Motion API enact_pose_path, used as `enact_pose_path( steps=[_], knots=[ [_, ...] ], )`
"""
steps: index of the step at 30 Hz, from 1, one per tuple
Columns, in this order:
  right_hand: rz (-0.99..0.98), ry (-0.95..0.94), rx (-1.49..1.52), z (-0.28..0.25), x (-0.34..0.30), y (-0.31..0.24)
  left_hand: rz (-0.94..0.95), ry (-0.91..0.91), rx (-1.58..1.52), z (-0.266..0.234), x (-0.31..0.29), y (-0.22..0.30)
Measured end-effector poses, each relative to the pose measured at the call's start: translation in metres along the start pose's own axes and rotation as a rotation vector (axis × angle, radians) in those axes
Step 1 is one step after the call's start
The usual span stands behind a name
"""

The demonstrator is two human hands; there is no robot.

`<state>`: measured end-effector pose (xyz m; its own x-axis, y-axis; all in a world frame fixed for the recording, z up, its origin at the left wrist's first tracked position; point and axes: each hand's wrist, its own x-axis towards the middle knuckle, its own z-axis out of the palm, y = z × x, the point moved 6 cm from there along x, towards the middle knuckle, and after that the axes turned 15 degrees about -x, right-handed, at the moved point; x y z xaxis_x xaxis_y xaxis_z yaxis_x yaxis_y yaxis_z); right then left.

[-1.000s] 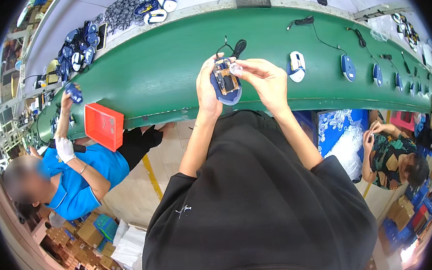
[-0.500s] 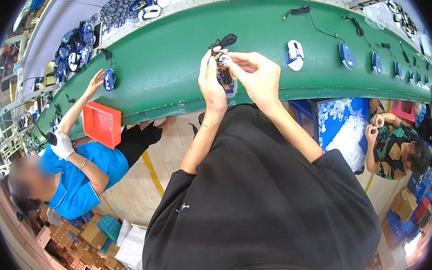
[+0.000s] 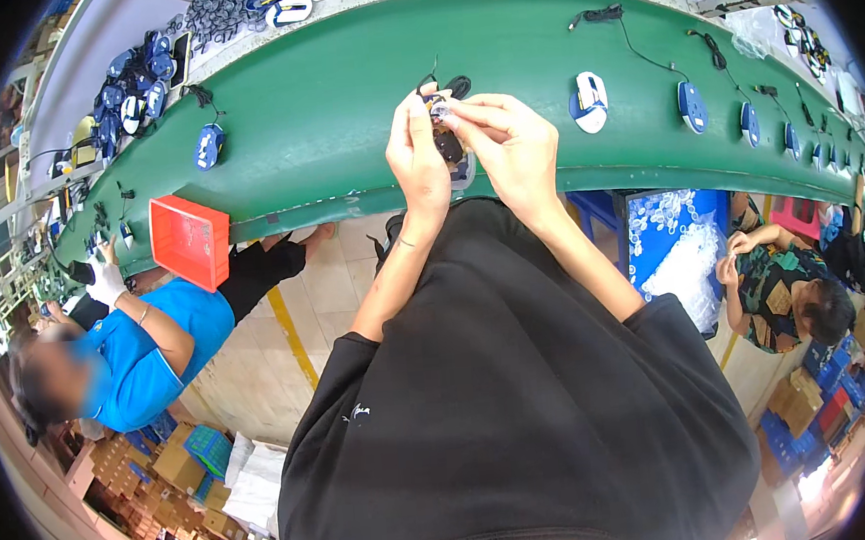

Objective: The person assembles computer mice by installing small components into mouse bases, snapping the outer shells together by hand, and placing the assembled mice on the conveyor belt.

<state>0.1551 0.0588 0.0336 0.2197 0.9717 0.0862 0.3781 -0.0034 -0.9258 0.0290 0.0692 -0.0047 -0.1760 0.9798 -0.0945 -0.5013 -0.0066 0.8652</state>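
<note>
Over the near side of the green belt (image 3: 342,116), my left hand (image 3: 415,166) grips an opened computer mouse (image 3: 451,148) whose dark inner parts show. Its black cable (image 3: 459,87) lies bundled just beyond my fingertips. My right hand (image 3: 521,148) is closed in a pinch on a small clear plastic piece (image 3: 441,112) at the far end of the opened mouse. The fingers hide much of both parts, so I cannot tell how the clear piece is seated.
A white-and-blue mouse (image 3: 590,102) sits to the right, with several blue mouse halves (image 3: 692,107) beyond. Left are another blue half (image 3: 208,146), a red bin (image 3: 190,241) and a co-worker in blue (image 3: 162,339). Another person (image 3: 790,290) works at right beside a blue tray (image 3: 642,255).
The left co-worker's bare hand has drawn back from the blue mouse half on the belt. My hands keep their hold, with small finger shifts at the clear piece. The view has shifted slightly.
</note>
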Motion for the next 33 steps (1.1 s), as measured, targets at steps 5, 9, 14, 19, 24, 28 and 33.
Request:
enact_pose_path(
  steps=[5,9,14,19,24,28,33],
  knots=[
    [0.045,0.043,0.036,0.003,-0.001,0.003,0.048,-0.039,0.042,0.003,-0.004,0.005],
    [0.033,0.055,-0.018,0.005,0.000,0.007,0.124,-0.048,0.183,0.008,0.000,0.002],
    [0.118,-0.212,0.031,0.017,-0.004,0.022,-0.179,0.057,0.133,-0.003,0.018,-0.011],
    [-0.037,-0.158,-0.089,0.009,-0.008,0.024,-0.266,0.058,-0.301,-0.029,0.045,-0.012],
    [0.080,0.193,-1.089,-0.071,0.049,0.188,-0.383,0.033,-0.354,-0.032,0.041,-0.011],
    [0.120,0.061,-1.197,-0.092,0.044,0.268,-0.390,-0.021,-0.601,-0.022,0.039,-0.012],
    [0.201,-0.073,-0.468,-0.025,0.039,0.134,-0.471,0.007,-0.654,-0.039,0.038,-0.018]
  ],
)
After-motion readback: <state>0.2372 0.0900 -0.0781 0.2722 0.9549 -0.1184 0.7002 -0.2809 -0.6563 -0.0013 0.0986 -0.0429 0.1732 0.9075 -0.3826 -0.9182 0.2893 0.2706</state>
